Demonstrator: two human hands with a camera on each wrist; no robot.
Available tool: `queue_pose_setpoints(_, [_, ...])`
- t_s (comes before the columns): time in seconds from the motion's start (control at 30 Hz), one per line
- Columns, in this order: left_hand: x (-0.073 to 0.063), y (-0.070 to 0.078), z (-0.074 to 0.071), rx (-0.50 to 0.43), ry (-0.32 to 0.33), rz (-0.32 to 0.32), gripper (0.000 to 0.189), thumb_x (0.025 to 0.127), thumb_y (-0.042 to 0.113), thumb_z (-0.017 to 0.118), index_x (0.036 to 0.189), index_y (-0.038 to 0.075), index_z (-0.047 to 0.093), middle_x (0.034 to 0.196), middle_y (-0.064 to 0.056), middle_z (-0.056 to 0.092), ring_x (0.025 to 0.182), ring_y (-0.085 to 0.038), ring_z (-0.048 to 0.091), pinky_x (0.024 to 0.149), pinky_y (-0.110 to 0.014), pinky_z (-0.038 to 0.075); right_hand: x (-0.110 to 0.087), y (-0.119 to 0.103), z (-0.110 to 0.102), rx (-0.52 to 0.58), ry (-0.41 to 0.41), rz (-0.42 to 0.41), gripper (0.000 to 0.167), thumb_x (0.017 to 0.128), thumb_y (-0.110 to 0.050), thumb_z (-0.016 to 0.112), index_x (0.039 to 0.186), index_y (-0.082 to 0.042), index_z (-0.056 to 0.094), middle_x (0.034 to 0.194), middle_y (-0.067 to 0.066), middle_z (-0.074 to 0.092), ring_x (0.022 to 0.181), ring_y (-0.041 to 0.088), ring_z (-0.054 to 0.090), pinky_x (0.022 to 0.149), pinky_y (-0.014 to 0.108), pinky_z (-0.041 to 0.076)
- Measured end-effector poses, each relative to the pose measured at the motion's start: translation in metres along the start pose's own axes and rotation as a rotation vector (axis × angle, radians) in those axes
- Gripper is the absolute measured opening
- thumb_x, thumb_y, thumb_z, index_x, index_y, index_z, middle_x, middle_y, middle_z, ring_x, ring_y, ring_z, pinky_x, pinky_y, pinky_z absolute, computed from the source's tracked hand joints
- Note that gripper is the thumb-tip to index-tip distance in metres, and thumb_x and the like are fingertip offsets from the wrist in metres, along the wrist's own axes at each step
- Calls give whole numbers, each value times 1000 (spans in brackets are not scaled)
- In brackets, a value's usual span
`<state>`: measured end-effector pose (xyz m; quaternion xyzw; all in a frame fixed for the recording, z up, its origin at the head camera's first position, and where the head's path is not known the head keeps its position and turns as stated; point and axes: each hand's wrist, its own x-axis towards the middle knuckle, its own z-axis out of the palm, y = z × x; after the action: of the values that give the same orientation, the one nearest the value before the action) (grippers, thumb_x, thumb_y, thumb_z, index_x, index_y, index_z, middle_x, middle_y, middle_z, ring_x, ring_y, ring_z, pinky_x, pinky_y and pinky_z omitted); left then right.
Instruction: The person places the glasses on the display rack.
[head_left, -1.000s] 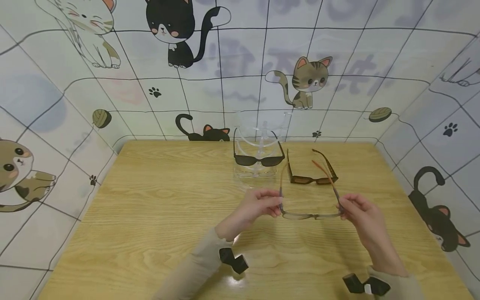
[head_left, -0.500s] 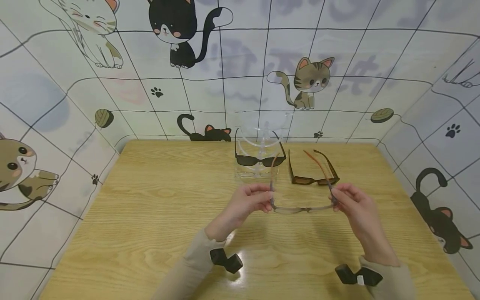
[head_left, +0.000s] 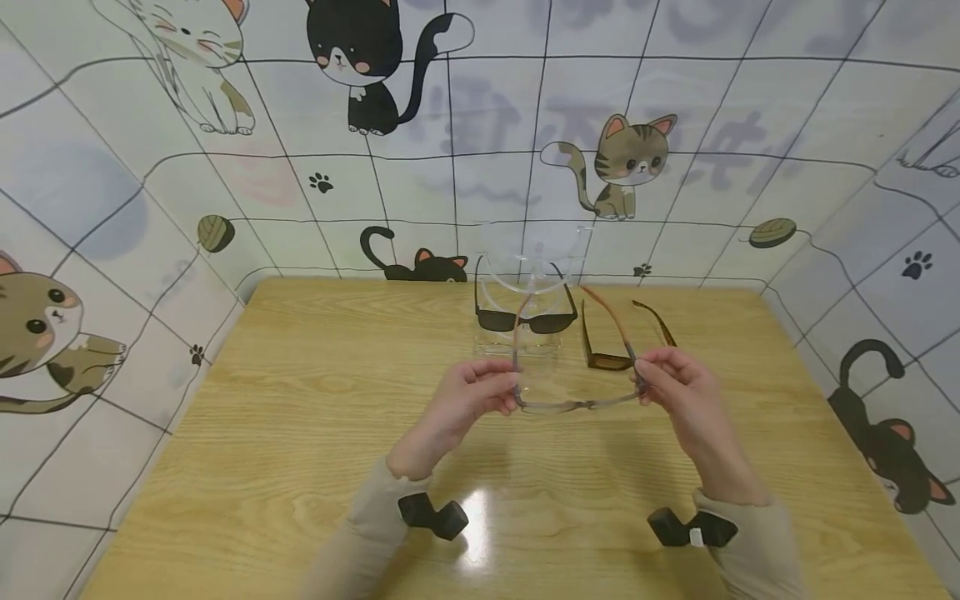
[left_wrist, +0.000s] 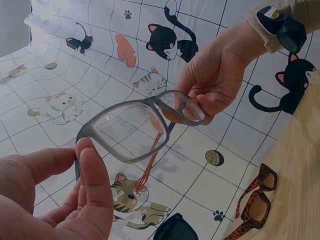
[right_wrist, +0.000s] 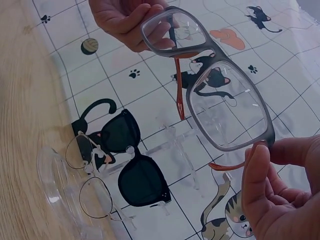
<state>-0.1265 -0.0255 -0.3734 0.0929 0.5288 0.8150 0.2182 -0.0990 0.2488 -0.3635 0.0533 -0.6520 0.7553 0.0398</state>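
Both hands hold up a pair of eyeglasses (head_left: 576,406) with a grey front, clear lenses and orange temple ends. My left hand (head_left: 465,398) pinches the left temple close to the hinge; my right hand (head_left: 686,400) does the same on the right side. The temples are unfolded and point away from me. Behind the eyeglasses, black sunglasses (right_wrist: 142,177) sit on a clear display stand (right_wrist: 50,175). In the right wrist view, thin-rimmed round glasses (right_wrist: 96,198) show lower on that stand. In the head view the raised temples overlap the stand and the black sunglasses.
Tortoiseshell sunglasses (left_wrist: 260,204) lie unfolded on the wooden table (head_left: 315,383), right of the stand and partly hidden by my right hand in the head view. A cat-print cloth wall (head_left: 420,183) encloses the table at the back and sides.
Both hands have carried the eyeglasses left and away from me, so their temples now overlap the stand. The grip is the same throughout. The other glasses have stayed where they were.
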Motion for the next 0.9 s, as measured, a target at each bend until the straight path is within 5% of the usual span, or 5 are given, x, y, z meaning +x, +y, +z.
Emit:
queue_pose_setpoints(0.7, [10,18,-29,-65,106,30,25,92,-3,52,84,14,69,68,2,63,57,-7,58,58,-18,50,39,8,28,-12,0,64,7,93,-6,58,89,-12,61,75,-1,61,64,8,57,56,20,50])
queue_pose_setpoints(0.9, [19,18,-32,-88,160,43,21,92,-2,53,87,10,69,69,1,63,57,-8,56,57,-17,49,52,9,32,-36,40,102,7,92,-8,59,87,-13,61,75,-3,63,64,7,58,58,19,51])
